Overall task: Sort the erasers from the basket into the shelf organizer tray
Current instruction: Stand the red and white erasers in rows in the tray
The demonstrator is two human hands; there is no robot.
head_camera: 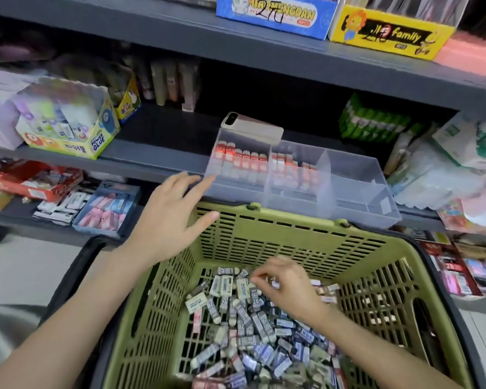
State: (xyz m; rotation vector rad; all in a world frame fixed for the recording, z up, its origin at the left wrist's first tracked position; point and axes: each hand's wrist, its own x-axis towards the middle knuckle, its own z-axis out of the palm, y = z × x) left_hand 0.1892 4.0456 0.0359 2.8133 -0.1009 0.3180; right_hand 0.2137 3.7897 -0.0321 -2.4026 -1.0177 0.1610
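Erasers (244,318) are heaped loose on the floor of an olive-green slotted basket (278,240), most of them in grey, black or white paper sleeves, several marked 2B. The right hand (289,287) is lowered into the basket onto the far side of the heap, its fingers curled and bunched at the tips against the erasers. Whether one is pinched between them cannot be told, as the fingertips are blurred.

The left hand (169,220) is held above the basket's far left corner with its fingers straight and spread wide, holding nothing. Its fingertips are seen just beside the front left corner of the organizer tray (357,192).

That tray is of clear plastic, divided into compartments, and is set at the front edge of a grey shelf (163,153), just beyond the basket's far rim. Rows of upright red-and-white erasers (240,161) are stood in its left and middle compartments. A pale phone (253,127) is laid across the tray's back left corner.

To the left on the same shelf, a yellow glue box (68,130) is seen. Green packs (373,122) are stacked at the right. On the shelf above, a blue box (275,15) and a yellow box (390,32) are placed side by side.
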